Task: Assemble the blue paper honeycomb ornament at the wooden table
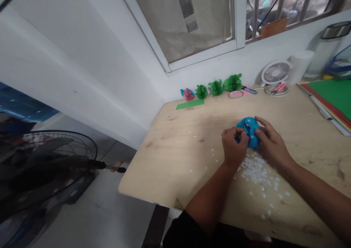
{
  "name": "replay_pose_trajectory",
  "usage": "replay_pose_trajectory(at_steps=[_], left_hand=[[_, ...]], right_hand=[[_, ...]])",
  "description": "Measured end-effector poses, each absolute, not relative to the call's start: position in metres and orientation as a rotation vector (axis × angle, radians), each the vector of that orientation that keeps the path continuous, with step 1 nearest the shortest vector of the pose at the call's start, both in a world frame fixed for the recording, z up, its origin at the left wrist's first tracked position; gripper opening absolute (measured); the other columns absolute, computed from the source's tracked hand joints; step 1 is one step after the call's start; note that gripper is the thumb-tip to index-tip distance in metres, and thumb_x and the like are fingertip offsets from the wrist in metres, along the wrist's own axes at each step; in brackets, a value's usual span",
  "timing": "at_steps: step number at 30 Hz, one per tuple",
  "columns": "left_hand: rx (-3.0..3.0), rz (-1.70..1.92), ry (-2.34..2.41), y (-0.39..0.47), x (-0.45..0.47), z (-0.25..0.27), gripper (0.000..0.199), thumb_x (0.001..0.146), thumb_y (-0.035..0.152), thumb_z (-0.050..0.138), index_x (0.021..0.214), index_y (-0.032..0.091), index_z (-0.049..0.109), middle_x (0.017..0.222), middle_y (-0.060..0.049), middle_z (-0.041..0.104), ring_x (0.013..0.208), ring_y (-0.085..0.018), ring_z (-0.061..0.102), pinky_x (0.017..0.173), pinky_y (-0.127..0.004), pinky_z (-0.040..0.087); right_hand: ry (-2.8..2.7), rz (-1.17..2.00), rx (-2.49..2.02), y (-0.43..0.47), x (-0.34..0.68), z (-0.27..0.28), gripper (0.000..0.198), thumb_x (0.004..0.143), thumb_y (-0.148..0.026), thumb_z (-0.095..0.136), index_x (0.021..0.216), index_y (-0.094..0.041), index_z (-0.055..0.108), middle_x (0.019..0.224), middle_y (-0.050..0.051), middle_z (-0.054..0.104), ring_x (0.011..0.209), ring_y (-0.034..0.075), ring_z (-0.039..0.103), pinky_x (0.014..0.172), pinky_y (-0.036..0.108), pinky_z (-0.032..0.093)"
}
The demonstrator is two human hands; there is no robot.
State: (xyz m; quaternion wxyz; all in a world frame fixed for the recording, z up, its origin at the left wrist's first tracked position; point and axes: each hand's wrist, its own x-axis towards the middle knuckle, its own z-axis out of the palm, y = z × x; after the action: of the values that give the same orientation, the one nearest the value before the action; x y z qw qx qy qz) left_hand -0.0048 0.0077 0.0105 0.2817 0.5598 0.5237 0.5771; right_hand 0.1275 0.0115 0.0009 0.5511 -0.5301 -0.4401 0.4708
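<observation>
Both of my hands are at a blue paper piece just above the wooden table, with small white squares on its surface. My right hand grips its right edge between thumb and fingers. At its left side my left hand is closed in a pinch; whether the fingertips hold the paper or a small white square is too small to tell. Many small white squares lie scattered on the table below my hands.
Green folded-paper figures and a pink-and-blue one line the wall, behind a green strip. A tape ring, a box cutter, a small white fan and coloured paper sheets are farther right. A floor fan stands left.
</observation>
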Motion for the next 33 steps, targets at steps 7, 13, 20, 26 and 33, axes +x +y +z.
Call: replay_pose_trajectory(at_steps=[7,13,20,26,33], left_hand=[[1.104,1.473,1.130,0.015,-0.006,0.009,0.022,0.080,0.037,0.073,0.072,0.019,0.064,0.063,0.003,0.063,0.058,-0.012,0.060,0.060,-0.023,0.050],[0.944,1.452,1.063,0.016,-0.004,0.016,0.029,0.073,0.044,0.079,0.071,0.019,0.062,0.058,0.004,0.062,0.048,-0.011,0.059,0.055,-0.023,0.053],[0.847,1.477,1.073,0.017,-0.005,0.017,0.023,0.072,0.035,0.078,0.068,0.018,0.063,0.056,0.004,0.064,0.049,-0.011,0.059,0.053,-0.022,0.052],[0.812,1.484,1.051,0.019,-0.006,0.015,0.023,0.071,0.036,0.079,0.068,0.018,0.065,0.055,0.004,0.064,0.049,-0.011,0.060,0.054,-0.021,0.052],[0.925,1.468,1.095,0.019,-0.008,0.014,0.027,0.076,0.039,0.080,0.070,0.018,0.065,0.058,0.003,0.064,0.052,-0.011,0.060,0.055,-0.022,0.051]], right_hand=[[-1.210,1.061,-1.296,0.013,0.131,0.000,0.067,0.090,-0.061,0.065,0.150,-0.030,0.060,0.110,0.009,0.076,0.089,0.027,0.071,0.078,0.041,0.059],[-1.418,0.862,-1.226,0.017,0.134,-0.007,0.051,0.098,-0.059,0.056,0.139,-0.031,0.066,0.148,0.010,0.067,0.137,0.035,0.063,0.117,0.055,0.047],[-1.542,0.772,-1.206,0.017,0.135,-0.013,0.049,0.104,-0.055,0.049,0.145,-0.031,0.060,0.150,0.011,0.066,0.139,0.034,0.063,0.117,0.053,0.048],[-1.638,0.694,-1.216,0.018,0.138,-0.011,0.046,0.105,-0.052,0.045,0.140,-0.029,0.065,0.145,0.012,0.069,0.126,0.033,0.070,0.106,0.050,0.056],[-1.597,0.834,-1.261,0.023,0.141,-0.012,0.043,0.099,-0.057,0.051,0.110,-0.026,0.078,0.110,0.010,0.079,0.103,0.032,0.074,0.095,0.050,0.059]])
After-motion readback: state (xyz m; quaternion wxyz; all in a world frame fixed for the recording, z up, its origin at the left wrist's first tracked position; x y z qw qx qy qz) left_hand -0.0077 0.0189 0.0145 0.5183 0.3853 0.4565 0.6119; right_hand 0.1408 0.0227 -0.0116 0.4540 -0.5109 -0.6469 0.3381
